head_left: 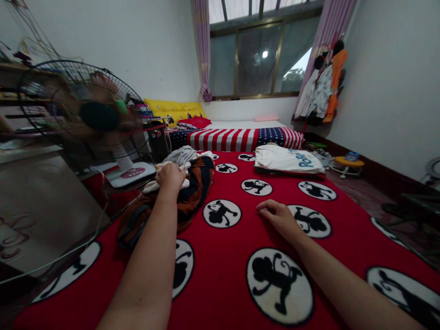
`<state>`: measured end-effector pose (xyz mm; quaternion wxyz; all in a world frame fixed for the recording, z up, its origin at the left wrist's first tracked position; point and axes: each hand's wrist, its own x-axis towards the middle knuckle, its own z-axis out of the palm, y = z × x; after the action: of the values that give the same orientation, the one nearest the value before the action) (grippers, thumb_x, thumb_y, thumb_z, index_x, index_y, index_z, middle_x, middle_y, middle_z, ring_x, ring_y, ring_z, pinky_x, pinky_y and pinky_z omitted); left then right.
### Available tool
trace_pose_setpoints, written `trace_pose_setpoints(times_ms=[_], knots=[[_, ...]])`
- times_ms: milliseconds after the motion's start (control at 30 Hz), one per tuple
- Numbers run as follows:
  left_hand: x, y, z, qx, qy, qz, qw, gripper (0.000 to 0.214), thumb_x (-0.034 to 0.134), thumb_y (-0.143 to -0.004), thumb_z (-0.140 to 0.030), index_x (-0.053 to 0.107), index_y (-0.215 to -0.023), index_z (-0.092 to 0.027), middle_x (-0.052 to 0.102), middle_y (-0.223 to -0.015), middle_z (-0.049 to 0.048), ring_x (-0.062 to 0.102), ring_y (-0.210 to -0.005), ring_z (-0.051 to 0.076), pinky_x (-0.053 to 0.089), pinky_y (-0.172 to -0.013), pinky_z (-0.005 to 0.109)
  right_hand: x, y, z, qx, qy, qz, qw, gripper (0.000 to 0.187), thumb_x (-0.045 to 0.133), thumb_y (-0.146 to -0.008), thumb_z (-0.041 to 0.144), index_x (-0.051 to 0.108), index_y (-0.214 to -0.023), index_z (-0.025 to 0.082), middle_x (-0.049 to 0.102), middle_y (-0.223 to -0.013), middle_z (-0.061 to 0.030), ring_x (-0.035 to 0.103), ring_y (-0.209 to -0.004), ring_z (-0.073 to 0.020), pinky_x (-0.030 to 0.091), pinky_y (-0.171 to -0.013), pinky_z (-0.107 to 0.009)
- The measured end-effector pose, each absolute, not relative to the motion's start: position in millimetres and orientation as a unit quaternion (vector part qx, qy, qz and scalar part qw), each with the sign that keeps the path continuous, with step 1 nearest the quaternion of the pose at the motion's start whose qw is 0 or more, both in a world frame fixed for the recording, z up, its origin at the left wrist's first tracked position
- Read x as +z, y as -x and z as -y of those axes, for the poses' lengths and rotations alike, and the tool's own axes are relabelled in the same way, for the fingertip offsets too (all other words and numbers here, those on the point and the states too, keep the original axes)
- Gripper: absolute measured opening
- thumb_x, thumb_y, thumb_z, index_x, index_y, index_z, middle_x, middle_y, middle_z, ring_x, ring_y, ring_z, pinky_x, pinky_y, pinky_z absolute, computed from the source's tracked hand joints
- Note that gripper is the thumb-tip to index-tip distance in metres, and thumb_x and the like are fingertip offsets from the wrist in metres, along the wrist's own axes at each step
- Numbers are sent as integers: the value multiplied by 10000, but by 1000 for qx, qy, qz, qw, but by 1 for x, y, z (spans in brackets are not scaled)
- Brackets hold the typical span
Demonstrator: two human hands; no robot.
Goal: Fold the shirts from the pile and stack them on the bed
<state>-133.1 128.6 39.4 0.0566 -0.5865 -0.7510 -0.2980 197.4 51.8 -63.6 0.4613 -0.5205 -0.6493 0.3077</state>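
My left hand point(171, 175) reaches into a loose heap of clothes on the left of the bed, its fingers closed on a whitish garment point(185, 183). Beside and under it lies a brown and dark navy garment point(202, 174), with a grey one point(181, 155) behind. My right hand point(277, 215) rests on or just above the red blanket point(237, 250), fingers loosely curled and holding nothing I can see. Farther back on the right, a folded stack topped by a white shirt with blue lettering point(288, 159) sits on the blanket.
A fan point(99, 116) stands close at the left on a stool, its cord point(99, 229) running down beside a cabinet point(44, 201). Beyond is another bed with a striped cover point(223, 139). A small yellow stool point(348, 162) stands on the floor to the right.
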Motion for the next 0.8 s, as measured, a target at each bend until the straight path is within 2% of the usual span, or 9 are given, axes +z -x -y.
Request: trace_pose_setpoints(times_ms=[100,200,267,333,367,433,533,633,800], knots=[[50,127,-127,-343,572,742,72,298,589,-852,-356,728,-926,-104,711,-969,186,633,-996,356,477,-837,477,-64,-196,-52,306,524,649,460,162,626,-719,335,707,-782,210,722,-823,-60,671,-816,-232,511,-773,-360],[62,101,-122,-435,610,657,88,280,580,-872,-355,741,-899,-127,732,-907,127,652,-957,293,465,-880,426,-60,-192,-50,336,521,624,475,199,639,-739,367,694,-842,206,725,-815,-60,685,-800,-229,523,-744,-349],[66,69,-113,-503,646,570,66,235,586,-867,-314,745,-882,-142,739,-929,95,659,-937,243,470,-891,367,-57,-190,-47,380,510,593,495,311,649,-760,436,663,-963,201,720,-799,-53,688,-732,-213,526,-660,-321],[62,30,-98,-543,700,463,10,207,566,-866,-250,746,-889,-152,743,-956,68,664,-918,197,489,-863,304,-54,-191,-45,425,481,553,531,450,627,-786,516,593,-1119,217,721,-918,-58,686,-692,-193,515,-570,-288],[59,10,-90,-530,735,421,-47,211,550,-866,-225,747,-881,-152,748,-895,59,672,-846,175,506,-798,276,-53,-192,-44,440,465,533,553,492,609,-796,547,559,-1172,233,709,-1016,-65,687,-711,-190,512,-544,-277],[51,-23,-75,-411,837,326,-155,187,582,-831,-199,758,-886,-165,754,-816,49,671,-741,157,508,-689,241,-52,-198,-46,443,448,487,605,512,584,-804,576,530,-1205,262,658,-1181,-66,689,-819,-202,530,-550,-273],[47,-39,-65,-330,884,270,-193,160,642,-798,-219,765,-884,-165,752,-790,48,664,-696,149,493,-647,223,-53,-209,-51,421,473,418,652,478,581,-784,578,556,-1131,249,662,-1172,-76,674,-915,-235,555,-608,-299],[56,-13,-75,-350,859,340,-154,174,628,-813,-223,761,-901,-154,752,-846,49,672,-754,153,501,-706,226,-53,-215,-54,429,487,385,656,434,616,-749,556,567,-1031,229,682,-1111,-99,675,-867,-237,553,-622,-315],[72,56,-106,-302,774,553,59,260,623,-796,-205,743,-1024,-169,713,-1071,90,628,-1042,244,462,-959,330,-53,-208,-51,426,495,442,615,463,639,-743,554,582,-1070,230,668,-1144,-82,652,-889,-231,528,-581,-284]])
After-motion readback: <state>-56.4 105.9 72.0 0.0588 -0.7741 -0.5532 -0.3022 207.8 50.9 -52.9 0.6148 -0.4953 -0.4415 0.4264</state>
